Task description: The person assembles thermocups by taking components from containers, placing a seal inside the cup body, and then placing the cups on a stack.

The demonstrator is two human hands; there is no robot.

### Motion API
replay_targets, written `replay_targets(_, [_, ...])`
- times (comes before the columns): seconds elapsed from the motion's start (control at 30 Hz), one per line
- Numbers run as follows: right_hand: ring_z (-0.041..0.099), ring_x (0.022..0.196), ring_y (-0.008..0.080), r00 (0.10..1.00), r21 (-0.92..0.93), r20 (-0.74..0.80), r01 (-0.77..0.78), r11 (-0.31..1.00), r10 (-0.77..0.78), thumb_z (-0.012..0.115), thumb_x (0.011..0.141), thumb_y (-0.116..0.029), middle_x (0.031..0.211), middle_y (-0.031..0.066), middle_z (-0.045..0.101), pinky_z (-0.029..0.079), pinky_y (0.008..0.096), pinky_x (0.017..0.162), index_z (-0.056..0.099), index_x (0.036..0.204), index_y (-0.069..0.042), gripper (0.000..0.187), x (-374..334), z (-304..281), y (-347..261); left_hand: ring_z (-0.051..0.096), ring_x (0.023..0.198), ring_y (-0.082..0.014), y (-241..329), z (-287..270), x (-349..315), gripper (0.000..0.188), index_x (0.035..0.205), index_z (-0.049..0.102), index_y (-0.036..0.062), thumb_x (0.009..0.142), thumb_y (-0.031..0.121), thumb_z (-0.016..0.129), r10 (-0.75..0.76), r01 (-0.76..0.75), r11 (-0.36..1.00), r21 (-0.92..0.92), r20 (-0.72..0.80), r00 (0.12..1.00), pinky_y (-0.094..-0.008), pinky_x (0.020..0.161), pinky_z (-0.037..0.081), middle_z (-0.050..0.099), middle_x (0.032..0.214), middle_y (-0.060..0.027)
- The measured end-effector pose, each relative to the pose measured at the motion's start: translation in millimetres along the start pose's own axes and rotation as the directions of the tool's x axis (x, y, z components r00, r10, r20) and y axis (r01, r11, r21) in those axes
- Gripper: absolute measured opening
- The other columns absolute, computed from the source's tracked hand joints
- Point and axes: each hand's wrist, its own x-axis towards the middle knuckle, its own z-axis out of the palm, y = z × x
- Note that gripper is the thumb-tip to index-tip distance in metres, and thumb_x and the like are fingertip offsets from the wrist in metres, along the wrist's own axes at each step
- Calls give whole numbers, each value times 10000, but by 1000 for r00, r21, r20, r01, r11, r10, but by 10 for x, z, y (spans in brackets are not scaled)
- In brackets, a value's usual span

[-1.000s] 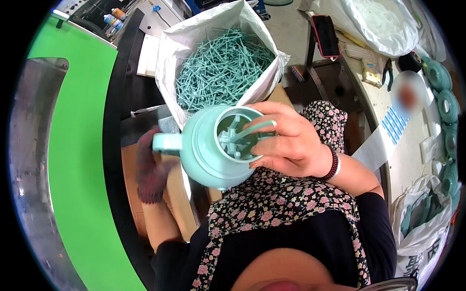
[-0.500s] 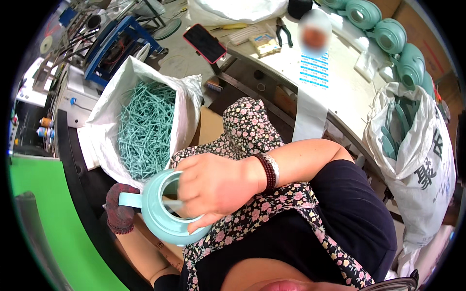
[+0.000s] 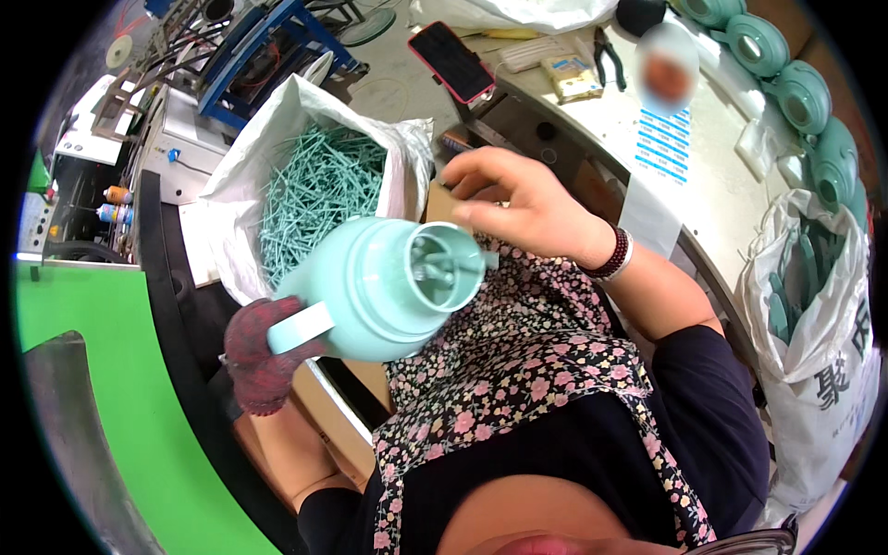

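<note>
The pale table (image 3: 716,183) bears pliers (image 3: 605,48) (dark); packet (image 3: 572,79); label sheet (image 3: 662,148).

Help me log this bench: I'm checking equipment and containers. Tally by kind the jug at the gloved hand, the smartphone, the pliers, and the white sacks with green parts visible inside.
Mint-green handled jug: 1
Smartphone: 1
Pliers: 1
White sacks: 2
Total: 5

Large dark characters stand on the white sack (image 3: 803,435) beside the tabletop (image 3: 714,196), with fainter print below; the blue-and-white label strip (image 3: 662,146) carries rows too small to read.
</note>
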Motion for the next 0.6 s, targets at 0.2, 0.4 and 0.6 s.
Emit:
replay_targets(0.2, [634,800,252,948,-135,318,64,989,-19,606,766,-126,846,130,634,505,338,731,630,981,-24,239,141,98,19,606,735,-262,54,237,-81,540,970,677,88,502,263,883,22,-17,994,108,-42,999,-379,693,483,673,869,-47])
replay_targets(0.4, [571,666,282,986,-387,163,87,918,-25,667,738,-115,715,142,556,445,369,605,515,783,-5,193,70,229,205,577,635,-253,340,477,11,568,1003,644,128,531,329,886,237,-206,922,329,-56,970,-365,605,471,622,821,-32])
replay_targets(0.6, [586,630,246,930,-318,175,-257,913,323,685,717,-143,713,125,606,472,379,603,567,818,-44,185,-134,227,807,586,655,-305,447,756,-111,498,1011,604,66,595,176,856,200,-202,965,170,31,979,-397,587,435,623,785,-95])
